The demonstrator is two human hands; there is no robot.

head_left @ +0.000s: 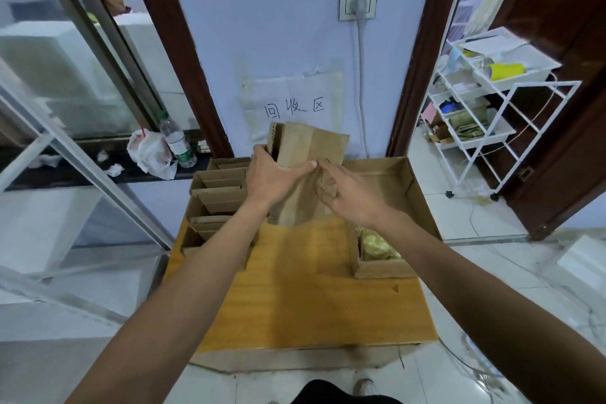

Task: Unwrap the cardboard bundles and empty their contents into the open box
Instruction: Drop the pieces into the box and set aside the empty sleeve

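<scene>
We hold one cardboard bundle [311, 144] upright over the far side of the wooden table [311, 298], in front of the wall. Our left hand [273, 180] grips its left edge, the fingers curled round behind and the thumb laid across the brown front. Our right hand [352, 198] meets it from the other side, with its fingers bent and pinching the crumpled wrapping low on the bundle's front; the two thumbs come almost tip to tip. To the left of our left forearm, more bundles [221, 190] stand in a row, one behind another. Near our right forearm sits the small open box [383, 269], with golden pieces [377, 248] inside it; what they are we cannot tell. Behind it a wide cardboard tray [405, 180] lies along the table's back edge. On the dark ledge to the left stand a plastic bottle [177, 141] and a crumpled white bag [147, 151].
</scene>
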